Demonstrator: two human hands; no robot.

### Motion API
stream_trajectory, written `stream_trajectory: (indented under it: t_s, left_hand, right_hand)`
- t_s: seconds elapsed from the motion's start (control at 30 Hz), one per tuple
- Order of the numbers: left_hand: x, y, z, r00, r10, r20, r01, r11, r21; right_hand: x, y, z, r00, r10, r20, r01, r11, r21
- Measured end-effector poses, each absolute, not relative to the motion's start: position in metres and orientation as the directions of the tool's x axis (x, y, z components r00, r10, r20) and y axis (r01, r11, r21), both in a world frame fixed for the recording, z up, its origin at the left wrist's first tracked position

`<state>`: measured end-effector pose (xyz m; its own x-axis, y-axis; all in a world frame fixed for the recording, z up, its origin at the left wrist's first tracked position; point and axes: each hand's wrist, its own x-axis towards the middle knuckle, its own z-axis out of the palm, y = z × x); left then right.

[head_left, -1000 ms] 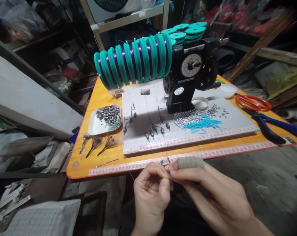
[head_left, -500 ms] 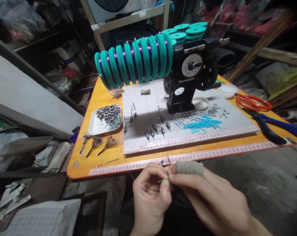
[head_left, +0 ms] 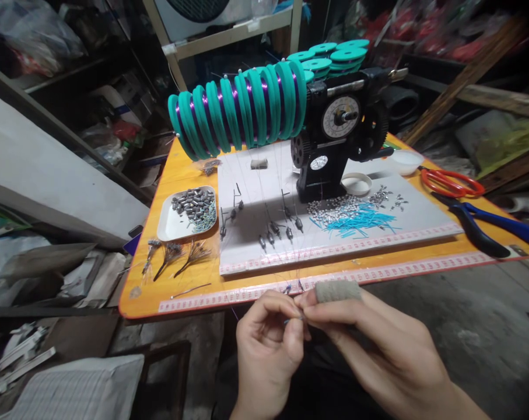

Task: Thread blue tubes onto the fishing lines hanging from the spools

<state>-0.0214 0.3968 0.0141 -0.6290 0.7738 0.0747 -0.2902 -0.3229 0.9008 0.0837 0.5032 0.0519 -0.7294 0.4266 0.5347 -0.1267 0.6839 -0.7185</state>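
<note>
Just off the front edge of the orange table [head_left: 137, 291], my left hand [head_left: 270, 344] pinches a tiny blue piece [head_left: 287, 321] between thumb and forefinger. My right hand [head_left: 369, 326], with a grey wrap [head_left: 337, 291] on one finger, is closed against the left fingertips; what it grips is too small to make out. Thin lines run down from the row of green spools [head_left: 242, 108] with purple thread. Dark weights [head_left: 289, 233] lie on the white board [head_left: 255, 256]. Blue tubes [head_left: 356, 220] and small beads [head_left: 325, 208] are heaped at its right.
A black winding machine [head_left: 323, 169] stands at the back of the board. On the left is a white tray [head_left: 163, 224] of dark weights, with wire bundles [head_left: 170, 254] before it. Red-handled scissors [head_left: 454, 184] and blue-black pliers [head_left: 504, 221] lie at the right.
The fingertips of both hands have shifted slightly where they meet, and less of the blue piece shows. My right hand's fingers have moved a little. The things on the table look unchanged.
</note>
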Motion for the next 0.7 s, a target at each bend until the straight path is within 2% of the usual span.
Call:
stream_trajectory:
  t_s: [0.07, 0.2, 0.27, 0.33, 0.4, 0.47, 0.57, 0.63, 0.7]
  left_hand:
    - [-0.021, 0.398, 0.015, -0.641, 0.763, 0.078, -0.284, -0.331, 0.900]
    - [-0.023, 0.400, 0.016, -0.646, 0.760, 0.070, -0.295, -0.334, 0.895]
    - [-0.024, 0.401, 0.016, -0.644, 0.762, 0.058, -0.296, -0.319, 0.900]
    - [-0.024, 0.401, 0.016, -0.650, 0.758, 0.050, -0.278, -0.299, 0.913]
    - [-0.023, 0.402, 0.015, -0.664, 0.746, 0.047, -0.248, -0.279, 0.928]
    - [-0.022, 0.402, 0.014, -0.691, 0.721, 0.049, -0.209, -0.264, 0.941]
    - [-0.020, 0.402, 0.012, -0.744, 0.668, 0.036, -0.177, -0.249, 0.952]
    - [-0.019, 0.402, 0.013, -0.768, 0.640, 0.018, -0.179, -0.242, 0.954]
    - [-0.018, 0.403, 0.014, -0.774, 0.633, 0.007, -0.185, -0.236, 0.954]
  right_hand:
    - [0.085, 0.501, 0.050, -0.733, 0.438, 0.520, -0.108, 0.681, -0.725]
    - [0.087, 0.513, 0.047, -0.651, 0.546, 0.527, 0.002, 0.696, -0.718]
    - [0.083, 0.535, 0.048, -0.580, 0.542, 0.608, 0.095, 0.786, -0.611]
    - [0.075, 0.564, 0.050, -0.556, 0.474, 0.683, 0.212, 0.875, -0.434]
    - [0.065, 0.595, 0.050, -0.604, 0.408, 0.684, 0.299, 0.912, -0.280]
    - [0.056, 0.619, 0.047, -0.665, 0.389, 0.637, 0.336, 0.918, -0.209]
    - [0.048, 0.635, 0.044, -0.706, 0.394, 0.589, 0.352, 0.916, -0.192]
    - [0.050, 0.629, 0.045, -0.687, 0.399, 0.607, 0.357, 0.913, -0.196]
    - [0.057, 0.611, 0.051, -0.656, 0.405, 0.637, 0.302, 0.914, -0.271]
